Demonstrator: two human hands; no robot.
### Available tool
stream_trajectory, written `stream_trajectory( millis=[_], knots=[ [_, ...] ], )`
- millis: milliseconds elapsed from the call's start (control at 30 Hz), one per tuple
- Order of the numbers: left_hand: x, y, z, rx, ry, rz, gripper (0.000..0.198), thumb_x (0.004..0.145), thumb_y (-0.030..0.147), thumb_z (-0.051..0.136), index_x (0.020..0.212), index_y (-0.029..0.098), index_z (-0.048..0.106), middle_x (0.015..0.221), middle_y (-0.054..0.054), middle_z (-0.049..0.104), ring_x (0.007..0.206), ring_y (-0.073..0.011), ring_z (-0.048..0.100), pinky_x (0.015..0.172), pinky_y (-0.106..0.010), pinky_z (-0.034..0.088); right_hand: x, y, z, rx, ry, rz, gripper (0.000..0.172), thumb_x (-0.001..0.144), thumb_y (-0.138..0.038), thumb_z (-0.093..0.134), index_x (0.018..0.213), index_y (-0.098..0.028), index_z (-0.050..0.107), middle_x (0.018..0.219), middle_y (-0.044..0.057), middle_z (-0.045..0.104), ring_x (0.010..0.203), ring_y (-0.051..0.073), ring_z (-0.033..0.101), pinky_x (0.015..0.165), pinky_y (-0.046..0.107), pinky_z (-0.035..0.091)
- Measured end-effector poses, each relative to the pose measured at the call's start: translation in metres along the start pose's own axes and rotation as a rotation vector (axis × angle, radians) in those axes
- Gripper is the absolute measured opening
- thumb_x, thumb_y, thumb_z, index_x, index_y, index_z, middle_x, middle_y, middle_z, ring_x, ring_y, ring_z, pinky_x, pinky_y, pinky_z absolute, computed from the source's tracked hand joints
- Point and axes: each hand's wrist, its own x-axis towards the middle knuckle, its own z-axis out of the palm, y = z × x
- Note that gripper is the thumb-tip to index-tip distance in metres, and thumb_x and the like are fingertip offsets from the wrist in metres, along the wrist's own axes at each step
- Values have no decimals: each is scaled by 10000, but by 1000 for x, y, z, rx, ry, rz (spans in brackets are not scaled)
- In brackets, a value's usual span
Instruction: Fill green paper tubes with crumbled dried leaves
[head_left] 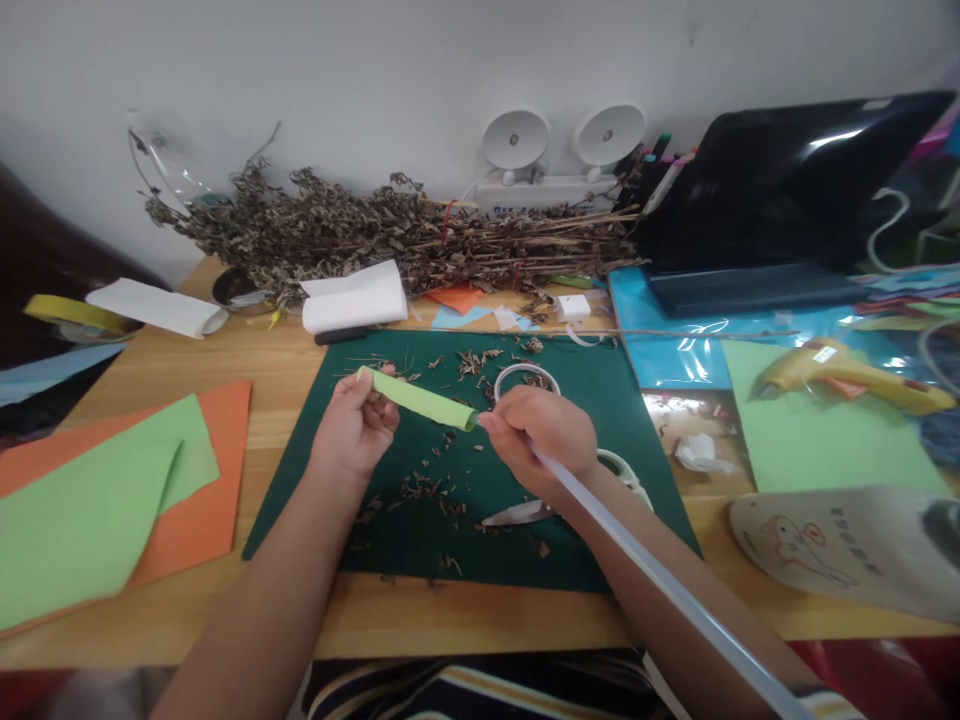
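Note:
My left hand [354,425] pinches the far end of a rolled light green paper tube [420,400], which slants down toward the right. Closed in a fist, my right hand [546,440] grips a long translucent white stick [660,585] that runs back over my right forearm. A small tip in front of my right fingers meets the tube's open near end; whether it goes inside, I cannot tell. Below both hands lies a green cutting mat [465,540] strewn with dried leaf bits. White-handled scissors [517,514] are partly covered by my right hand, and a white tape ring [527,368] sits behind it.
Dried plant stalks [405,235] are heaped along the wall. Green [90,515] and orange sheets [217,490] lie at left. To the right are a yellow glue gun [840,375], a black laptop-like screen [787,175], crumpled tissue [701,453] and a pale printed bottle [832,545].

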Motion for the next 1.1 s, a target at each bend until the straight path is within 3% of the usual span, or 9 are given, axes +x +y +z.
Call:
stream_trajectory(
  millis=[133,367,967,1100],
  knots=[
    [-2,0,0,3,-15,8,122,790,117,430,683,168,458,696,-7,642,559,-107,599,330,-113,396,0,0,-1,-15,-48,19,331,814,-221,392,489,-176,436,488,10,532,466,84,462,460,193,338],
    [-3,0,0,-3,-8,20,115,782,111,439,688,177,442,707,-11,644,535,-105,594,338,-123,399,-1,1,1,26,-3,2,307,807,-233,401,506,-182,431,484,11,532,468,92,473,463,192,359],
    [0,-2,1,-46,-18,-54,146,798,104,419,668,147,469,688,-6,630,453,-58,546,319,-103,391,0,1,2,11,-47,16,346,812,-234,397,472,-177,420,472,5,517,453,79,451,447,185,324],
    [-2,-1,4,-34,25,-20,146,796,98,418,673,147,480,678,-18,632,449,-67,546,320,-111,391,3,1,-2,61,-88,96,306,798,-256,421,503,-174,424,489,-3,508,470,85,458,445,195,327]
  ],
)
